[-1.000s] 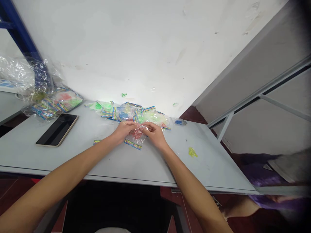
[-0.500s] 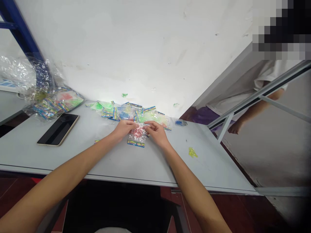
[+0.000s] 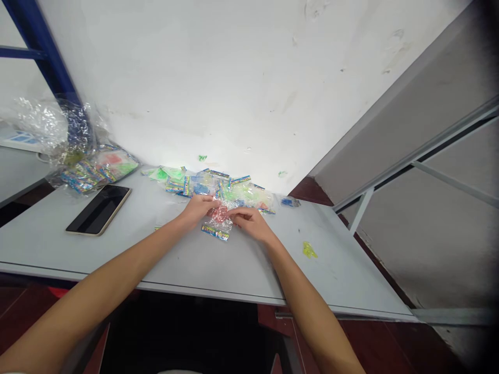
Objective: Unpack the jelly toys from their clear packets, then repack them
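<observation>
- clear plastic packet (image 3: 220, 218) lies mid-table between both hands, just in front of the pile of packets (image 3: 206, 186)
- packet's long axis runs near-far; printed header strip (image 3: 215, 232) at the end toward the near table edge, slightly skewed
- red contents hard to make out, partly hidden by fingers
- left hand (image 3: 198, 210): fingers curled, narrow pinch on packet's left side
- right hand (image 3: 250, 223): fingers laid across packet's right side, narrow hold
- pile overlaps, packets can't be counted
- phone (image 3: 99, 210) face up on left part of table (image 3: 202, 262)
- yellow-green scrap (image 3: 309, 250) toward table's right edge
</observation>
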`<state>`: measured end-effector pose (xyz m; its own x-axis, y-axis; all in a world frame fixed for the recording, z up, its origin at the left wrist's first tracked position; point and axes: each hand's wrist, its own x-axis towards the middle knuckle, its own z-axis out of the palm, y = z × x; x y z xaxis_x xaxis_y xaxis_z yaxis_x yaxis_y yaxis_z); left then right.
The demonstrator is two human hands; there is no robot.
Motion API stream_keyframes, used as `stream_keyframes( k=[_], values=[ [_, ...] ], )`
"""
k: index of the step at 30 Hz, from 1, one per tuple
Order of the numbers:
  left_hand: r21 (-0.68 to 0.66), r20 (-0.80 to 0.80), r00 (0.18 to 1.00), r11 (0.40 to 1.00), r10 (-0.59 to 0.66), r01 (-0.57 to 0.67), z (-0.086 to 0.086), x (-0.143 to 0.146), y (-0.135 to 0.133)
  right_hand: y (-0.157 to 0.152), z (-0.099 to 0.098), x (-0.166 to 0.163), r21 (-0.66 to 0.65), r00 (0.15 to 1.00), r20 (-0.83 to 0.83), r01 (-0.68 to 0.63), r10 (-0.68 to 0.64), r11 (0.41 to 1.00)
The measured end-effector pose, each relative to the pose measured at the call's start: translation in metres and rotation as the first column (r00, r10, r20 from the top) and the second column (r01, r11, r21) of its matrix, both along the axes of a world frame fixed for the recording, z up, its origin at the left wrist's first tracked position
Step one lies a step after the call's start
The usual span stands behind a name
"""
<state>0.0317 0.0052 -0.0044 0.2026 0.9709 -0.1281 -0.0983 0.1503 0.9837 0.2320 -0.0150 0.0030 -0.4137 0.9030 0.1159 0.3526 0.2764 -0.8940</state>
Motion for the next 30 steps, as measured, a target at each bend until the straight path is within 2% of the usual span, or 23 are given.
stream_keyframes(
  k=[2, 4, 7, 9, 12, 14, 17, 20, 23, 26, 27, 28, 30],
  values=[
    [0.067, -0.053, 0.998, 0.997, 0.04, -0.036, 0.003, -0.001, 0.001, 0.003, -0.003, 0.001, -0.027, 0.999, 0.017, 0.041, -0.041, 0.999],
    [0.16, -0.114, 0.986, 0.982, 0.124, -0.105, 0.007, -0.006, 0.004, 0.01, -0.007, 0.005, -0.038, 0.986, -0.027, 0.164, -0.165, 0.986],
    [0.331, -0.22, 0.942, 0.928, 0.254, -0.173, 0.017, -0.022, 0.011, 0.02, -0.014, 0.014, -0.069, 0.947, -0.13, 0.285, -0.292, 0.956],
    [0.445, -0.329, 0.883, 0.879, 0.336, -0.17, 0.025, -0.039, 0.015, 0.025, -0.019, 0.021, -0.062, 0.935, -0.099, 0.334, -0.339, 0.94],
    [0.52, -0.498, 0.739, 0.839, 0.453, -0.163, 0.03, -0.068, 0.013, 0.028, -0.022, 0.029, 0.095, 0.897, 0.035, 0.435, -0.44, 0.895],
    [0.53, -0.601, 0.627, 0.834, 0.496, -0.152, 0.025, -0.087, 0.003, 0.027, -0.022, 0.03, 0.206, 0.877, 0.105, 0.442, -0.469, 0.873],
    [0.59, -0.706, 0.417, 0.801, 0.573, -0.103, 0.006, -0.11, -0.021, 0.025, -0.018, 0.027, 0.291, 0.877, 0.18, 0.385, -0.446, 0.876],
    [0.607, -0.75, 0.285, 0.792, 0.597, -0.061, -0.016, -0.124, -0.044, 0.023, -0.014, 0.024, 0.336, 0.889, 0.217, 0.321, -0.404, 0.886],
    [0.597, -0.779, 0.225, 0.802, 0.586, -0.023, -0.029, -0.13, -0.054, 0.021, -0.011, 0.022, 0.367, 0.896, 0.209, 0.3, -0.393, 0.88],
    [0.612, -0.769, 0.235, 0.791, 0.594, 0.004, -0.029, -0.127, -0.057, 0.016, -0.002, 0.024, 0.41, 0.877, 0.215, 0.319, -0.43, 0.854],
    [0.647, -0.743, 0.242, 0.763, 0.624, 0.017, -0.027, -0.123, -0.058, 0.014, 0.002, 0.026, 0.421, 0.86, 0.225, 0.337, -0.457, 0.842],
    [0.71, -0.687, 0.246, 0.704, 0.684, 0.026, -0.026, -0.119, -0.061, 0.014, 0.007, 0.029, 0.426, 0.836, 0.236, 0.369, -0.495, 0.826],
    [0.843, -0.533, 0.275, 0.531, 0.8, 0.087, -0.024, -0.101, -0.069, 0.014, 0.015, 0.04, 0.452, 0.763, 0.247, 0.455, -0.597, 0.767]
  ],
)
